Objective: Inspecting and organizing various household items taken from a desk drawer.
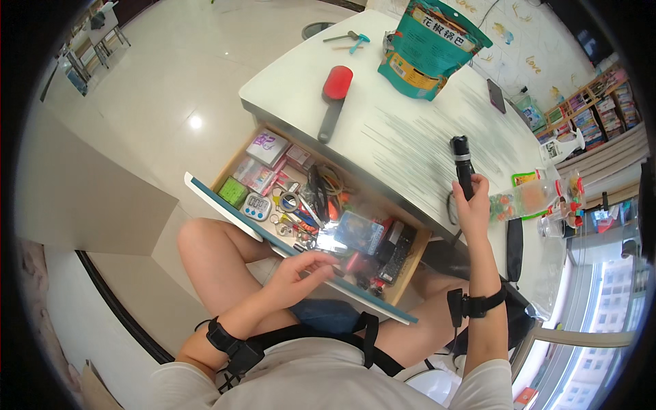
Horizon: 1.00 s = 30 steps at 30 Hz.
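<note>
My right hand (473,205) grips a black flashlight (464,166) around its barrel, head upward, above the white desk (405,133). Over the front panel (225,207) of a pulled-out drawer hovers my left hand (302,277), fingers loosely curled and thumb apart, with nothing visible in it. Inside the drawer, a digital timer (256,206) sits beside a green box (233,191). A roll of tape (289,201), a blue packet (359,232) and a black keypad-like device (397,256) lie among small items. Glare blurs the contents near my left fingertips.
On the desk are a red-and-black brush (335,97), a teal snack pouch (430,51), a turquoise razor (360,43) and a phone (496,96). A clear plastic bottle (525,199) lies right of my right hand, near a black pouch (514,250) and a spray bottle (561,147).
</note>
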Each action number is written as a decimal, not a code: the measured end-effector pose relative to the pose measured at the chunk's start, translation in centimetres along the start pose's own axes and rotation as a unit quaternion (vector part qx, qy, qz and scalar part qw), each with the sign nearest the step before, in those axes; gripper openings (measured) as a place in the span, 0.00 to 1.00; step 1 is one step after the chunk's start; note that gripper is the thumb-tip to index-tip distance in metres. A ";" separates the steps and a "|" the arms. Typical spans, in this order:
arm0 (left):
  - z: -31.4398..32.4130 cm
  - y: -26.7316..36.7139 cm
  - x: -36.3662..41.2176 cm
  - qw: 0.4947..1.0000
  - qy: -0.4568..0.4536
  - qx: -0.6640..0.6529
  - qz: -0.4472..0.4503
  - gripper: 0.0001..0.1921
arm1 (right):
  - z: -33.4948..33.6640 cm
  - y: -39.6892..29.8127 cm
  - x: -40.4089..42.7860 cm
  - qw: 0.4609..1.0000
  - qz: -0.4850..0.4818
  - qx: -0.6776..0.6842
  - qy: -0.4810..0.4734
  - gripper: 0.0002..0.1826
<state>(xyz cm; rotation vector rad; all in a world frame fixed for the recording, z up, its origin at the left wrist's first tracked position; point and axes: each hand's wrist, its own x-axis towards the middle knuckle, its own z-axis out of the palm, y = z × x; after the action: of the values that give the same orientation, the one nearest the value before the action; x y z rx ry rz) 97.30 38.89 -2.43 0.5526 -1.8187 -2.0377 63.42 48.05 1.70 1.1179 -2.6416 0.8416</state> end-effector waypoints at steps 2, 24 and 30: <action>0.0 -0.3 -0.2 1.000 -0.003 0.000 -0.004 0.11 | -0.4 -1.4 -0.6 0.939 0.067 0.326 -0.091 0.23; 0.5 -0.3 -0.2 1.000 -0.005 -0.007 -0.009 0.10 | -1.9 -5.3 -4.1 0.824 0.205 0.496 -0.184 0.20; 0.6 -0.6 -0.1 1.000 -0.001 -0.011 -0.011 0.10 | -1.7 -5.1 -3.2 0.757 0.245 0.585 -0.156 0.17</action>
<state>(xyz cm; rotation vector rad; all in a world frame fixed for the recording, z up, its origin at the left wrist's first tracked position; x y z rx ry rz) 97.11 39.52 -2.94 0.5655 -1.7960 -2.0714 69.14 48.14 4.24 0.6489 -2.5378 2.8800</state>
